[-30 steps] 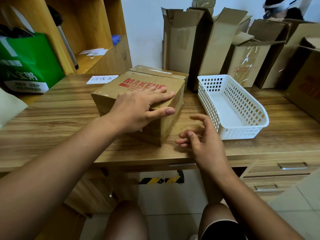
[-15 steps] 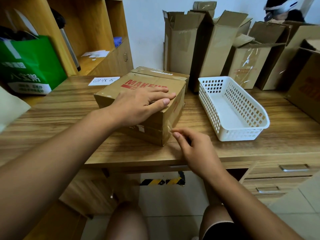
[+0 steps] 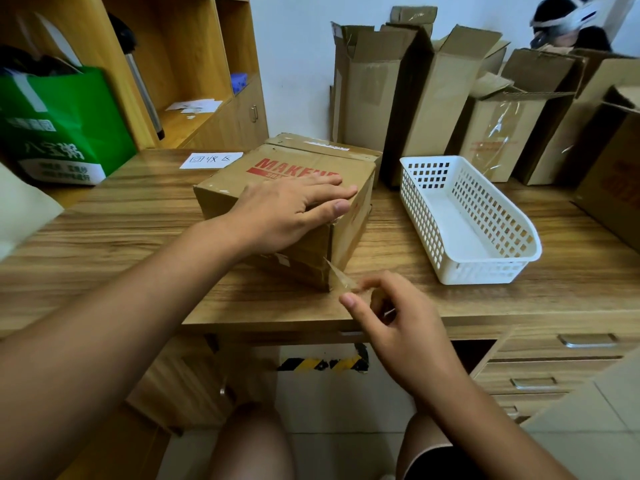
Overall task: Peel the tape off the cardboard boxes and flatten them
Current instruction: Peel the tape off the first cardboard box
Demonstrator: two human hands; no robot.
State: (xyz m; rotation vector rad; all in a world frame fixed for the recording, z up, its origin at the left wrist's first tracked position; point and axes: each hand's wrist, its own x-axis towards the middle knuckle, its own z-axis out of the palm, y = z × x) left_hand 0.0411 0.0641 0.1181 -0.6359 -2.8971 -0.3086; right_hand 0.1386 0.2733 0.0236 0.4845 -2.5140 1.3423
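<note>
Seated at the tabletop (image 3: 121,237), we look down past our bare knees (image 3: 252,441) and a strip of black-and-yellow marking (image 3: 322,363) on the tiled floor below, with wooden drawers (image 3: 554,362) under the tabletop at right. Nearest the edge, our right hand (image 3: 405,327) hangs just above the wood, its slightly blurred thumb and forefinger pinching the loose end of a strip of clear tape (image 3: 337,277). The tape runs up from the fingers to the near bottom corner of the cardboard box (image 3: 225,188), where it is attached to the vertical edge. The box sits closed on the tabletop, turned corner-on to us, with red lettering across its top. Our left hand (image 3: 287,209) lies flat on that top, fingers straight and spread over the print, the thumb laid along the upper edge of the near side; it presses rather than grips. Just to the right of the box, apart from it, stands a white slotted plastic basket (image 3: 478,271). Beyond the box on the left lies a small white paper label (image 3: 212,160) with handwritten characters, and farther left a green bag (image 3: 65,126) sits on the tabletop's edge. Against the back wall stands a row of opened cardboard boxes (image 3: 367,98), flaps up, one wrapped in clear film. A wooden shelf unit (image 3: 194,64) fills the left corner, and another person's head with a white headset (image 3: 568,26) shows above the boxes at far right.
</note>
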